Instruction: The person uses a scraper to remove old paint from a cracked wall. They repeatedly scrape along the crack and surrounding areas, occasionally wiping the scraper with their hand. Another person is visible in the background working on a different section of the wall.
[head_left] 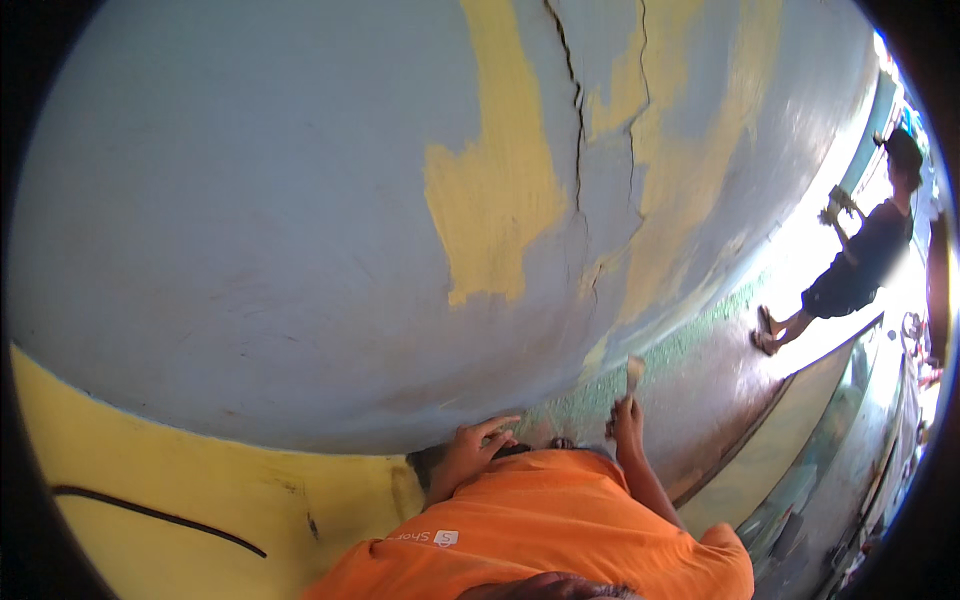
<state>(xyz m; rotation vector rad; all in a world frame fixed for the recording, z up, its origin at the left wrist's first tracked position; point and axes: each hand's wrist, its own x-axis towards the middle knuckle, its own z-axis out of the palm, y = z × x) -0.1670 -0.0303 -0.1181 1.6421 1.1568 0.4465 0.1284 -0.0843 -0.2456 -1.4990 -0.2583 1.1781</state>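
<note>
1. cracked blue-grey wall [270, 200] patched with yellow paint [500, 210] spans the background.
2. left hand [472, 455], fingers spread, is near the wall.
3. right hand [626, 418] grips a flat pale-tipped paintbrush [635, 372] above mottled green floor [685, 375].

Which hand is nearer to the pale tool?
Right. The right hand has the tool in its grip, below the tool's pale end in the view. The left hand is apart from it, lower and to the left.
</note>
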